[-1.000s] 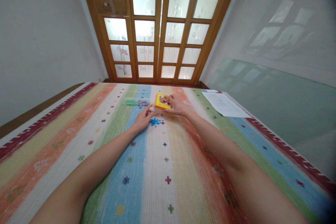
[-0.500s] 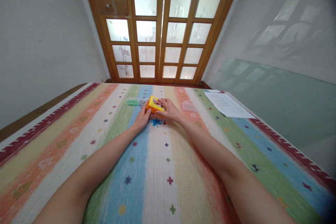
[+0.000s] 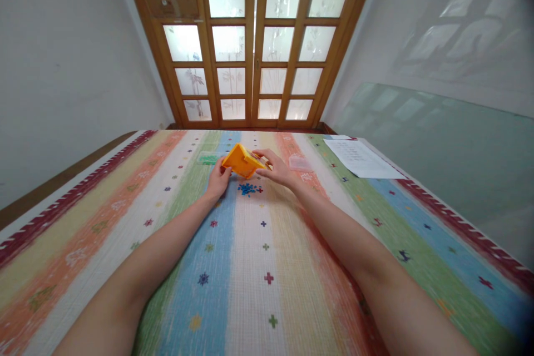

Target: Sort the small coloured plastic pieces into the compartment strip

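A small orange box (image 3: 240,161) is held between both hands, tilted with its plain side toward me, above a striped mat (image 3: 125,245). My left hand (image 3: 218,180) grips its lower left corner. My right hand (image 3: 277,168) pinches its right end. Just below the box a little heap of small blue pieces (image 3: 247,188) lies on the mat.
A clear container with green pieces (image 3: 208,158) sits behind my left hand. Another small clear container (image 3: 300,163) rests to the right of my right hand. A printed sheet of paper (image 3: 359,157) lies at the mat's right edge. Wooden glass-paned doors (image 3: 250,44) stand beyond.
The orange box went from my right hand alone to both hands, shifted left, and is now lifted and tipped up on edge. The blue pieces have not moved.
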